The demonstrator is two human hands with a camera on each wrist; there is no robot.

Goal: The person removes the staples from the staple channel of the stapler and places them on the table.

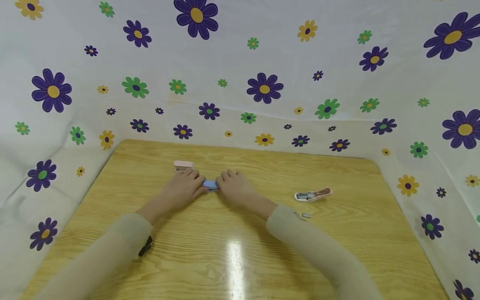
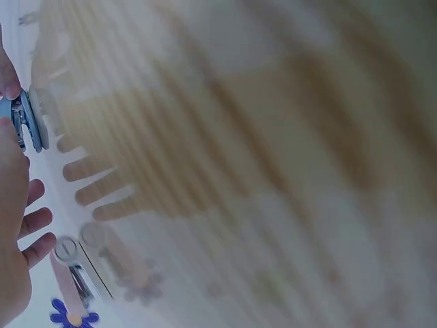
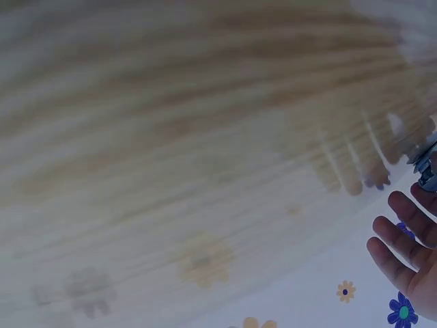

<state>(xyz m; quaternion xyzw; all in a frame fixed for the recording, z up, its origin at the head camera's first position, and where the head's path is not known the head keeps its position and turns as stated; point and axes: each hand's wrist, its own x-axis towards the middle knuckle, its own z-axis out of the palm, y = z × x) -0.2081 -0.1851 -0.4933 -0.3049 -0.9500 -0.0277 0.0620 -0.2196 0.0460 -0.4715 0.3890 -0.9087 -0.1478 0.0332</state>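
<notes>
Both hands meet over the far middle of the wooden table on a small blue stapler [image 1: 211,185]. At its left end, my left hand [image 1: 183,185] grips it between thumb and fingers. The right hand [image 1: 236,187] grips the other end. In the left wrist view the metal inside of the stapler [image 2: 29,121] shows between the hands, while the left hand's [image 2: 12,219] lower fingers are spread off it. The right wrist view catches only an edge of the stapler [image 3: 427,169], beside the right hand [image 3: 416,253]. The hands cover both its ends.
A pink stapler [image 1: 183,165] lies just behind the left hand. Another pink stapler [image 1: 313,195] rests to the right, with a small grey piece [image 1: 306,215] and thin bits by the right sleeve. A black object [image 1: 145,246] is partly under the left sleeve. Flowered cloth [image 1: 232,62] surrounds the table.
</notes>
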